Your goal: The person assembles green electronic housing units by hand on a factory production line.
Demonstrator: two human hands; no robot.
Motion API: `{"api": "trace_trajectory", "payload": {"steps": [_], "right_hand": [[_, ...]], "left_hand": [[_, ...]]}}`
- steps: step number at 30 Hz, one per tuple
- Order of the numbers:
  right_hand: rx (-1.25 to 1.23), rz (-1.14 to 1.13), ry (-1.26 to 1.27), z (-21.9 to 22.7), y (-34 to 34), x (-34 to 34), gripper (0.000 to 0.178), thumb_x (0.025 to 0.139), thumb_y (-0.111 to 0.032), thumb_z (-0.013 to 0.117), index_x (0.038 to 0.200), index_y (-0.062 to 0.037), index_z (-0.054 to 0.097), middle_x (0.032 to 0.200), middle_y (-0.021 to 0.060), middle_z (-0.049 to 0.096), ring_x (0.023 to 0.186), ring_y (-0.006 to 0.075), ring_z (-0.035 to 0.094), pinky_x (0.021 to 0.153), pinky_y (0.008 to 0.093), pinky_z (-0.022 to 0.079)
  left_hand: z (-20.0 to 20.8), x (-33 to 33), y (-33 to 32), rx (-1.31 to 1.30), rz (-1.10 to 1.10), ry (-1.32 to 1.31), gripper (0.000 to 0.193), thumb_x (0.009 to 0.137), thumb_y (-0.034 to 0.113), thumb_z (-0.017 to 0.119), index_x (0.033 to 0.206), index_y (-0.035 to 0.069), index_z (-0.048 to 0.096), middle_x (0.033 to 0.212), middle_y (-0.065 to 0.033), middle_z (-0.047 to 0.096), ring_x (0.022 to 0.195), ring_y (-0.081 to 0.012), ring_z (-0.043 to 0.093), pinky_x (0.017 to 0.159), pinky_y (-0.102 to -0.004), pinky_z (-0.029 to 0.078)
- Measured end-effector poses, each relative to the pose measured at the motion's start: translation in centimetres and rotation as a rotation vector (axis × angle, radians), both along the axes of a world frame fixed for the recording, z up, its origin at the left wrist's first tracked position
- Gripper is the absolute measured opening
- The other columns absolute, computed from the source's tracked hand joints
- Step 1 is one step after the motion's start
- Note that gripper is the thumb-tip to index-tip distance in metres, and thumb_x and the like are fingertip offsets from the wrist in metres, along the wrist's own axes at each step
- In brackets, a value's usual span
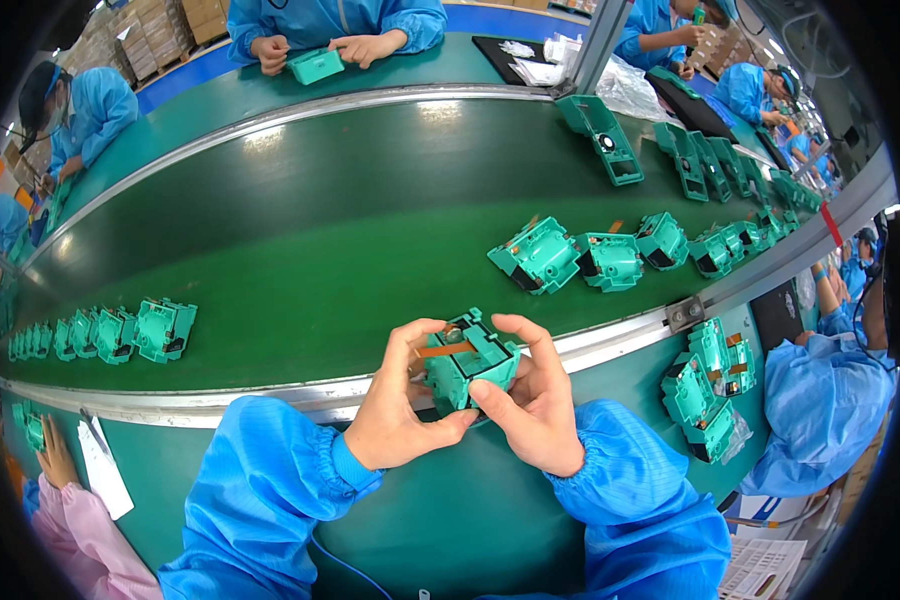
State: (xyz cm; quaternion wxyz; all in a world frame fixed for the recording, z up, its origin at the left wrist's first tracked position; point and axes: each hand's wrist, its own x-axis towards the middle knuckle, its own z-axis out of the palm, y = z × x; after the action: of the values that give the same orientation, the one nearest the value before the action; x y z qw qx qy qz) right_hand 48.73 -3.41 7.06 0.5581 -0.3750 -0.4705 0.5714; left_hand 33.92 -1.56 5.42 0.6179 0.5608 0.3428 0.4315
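Note:
Between both hands I hold a green plastic housing [460,372] above the near edge of the belt. An orange-brown flat ribbon cable [444,350] sticks out of its upper left side, beside a small round metallic part. My left hand [395,400] grips the housing's left side, thumb at the bottom and index finger up by the ribbon. On the other side my right hand [538,405] holds it, with the thumb pressed on the front face and the index finger at the top right corner. The underside is hidden.
Similar green housings [536,255] stand in a row on the green conveyor belt [300,240], with more at its left [165,330]. Open green casings [605,140] lie along the far side. Several housings [697,395] rest on the table to my right. A metal rail [610,345] borders the belt. Co-workers sit around.

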Motion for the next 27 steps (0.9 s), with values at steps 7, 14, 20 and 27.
{"api": "trace_trajectory", "payload": {"steps": [7, 14, 20, 27], "right_hand": [[0.508, -0.530, -0.925, -1.2, 4.2, 4.3, 0.058, 0.066, -0.010, 0.071, 0.116, -0.0008, 0.043, 0.102, 0.0159, 0.046, 0.096, 0.0286, 0.045, 0.079, 0.0348, 0.039], [0.418, -0.516, -1.445, -2.1, 6.8, 5.3, 0.090, 0.058, -0.032, 0.077, 0.128, 0.0004, 0.031, 0.121, 0.0189, 0.040, 0.108, 0.0348, 0.034, 0.085, 0.0443, 0.031], [0.492, -0.444, -1.334, -2.5, 5.7, 4.3, 0.092, 0.057, -0.032, 0.078, 0.129, 0.0004, 0.030, 0.105, 0.0157, 0.045, 0.097, 0.0323, 0.037, 0.083, 0.0453, 0.031], [0.445, -0.254, -1.132, -3.3, 6.6, 3.9, 0.085, 0.056, -0.020, 0.079, 0.124, 0.0029, 0.035, 0.118, 0.0213, 0.040, 0.114, 0.0355, 0.038, 0.093, 0.0386, 0.036]], "left_hand": [[1.1, -4.7, 4.4, 0.515, 0.608, 0.689, 0.059, 0.059, 0.013, 0.070, 0.111, 0.004, 0.043, 0.102, -0.0146, 0.051, 0.091, -0.0291, 0.053, 0.079, -0.0352, 0.043], [0.1, -10.0, 6.3, 0.379, 0.763, 1.114, 0.066, 0.062, 0.022, 0.071, 0.118, 0.006, 0.039, 0.105, -0.0161, 0.052, 0.097, -0.0319, 0.047, 0.085, -0.0398, 0.037], [1.6, -7.6, 5.0, 0.783, 0.809, 1.104, 0.057, 0.067, 0.017, 0.071, 0.116, 0.005, 0.045, 0.114, -0.0155, 0.045, 0.107, -0.0332, 0.037, 0.090, -0.0388, 0.032], [-1.4, -2.1, 2.9, 0.047, 0.170, 0.250, 0.052, 0.077, 0.007, 0.061, 0.124, 0.006, 0.038, 0.114, -0.0123, 0.046, 0.098, -0.0201, 0.049, 0.081, -0.0307, 0.043]]}}
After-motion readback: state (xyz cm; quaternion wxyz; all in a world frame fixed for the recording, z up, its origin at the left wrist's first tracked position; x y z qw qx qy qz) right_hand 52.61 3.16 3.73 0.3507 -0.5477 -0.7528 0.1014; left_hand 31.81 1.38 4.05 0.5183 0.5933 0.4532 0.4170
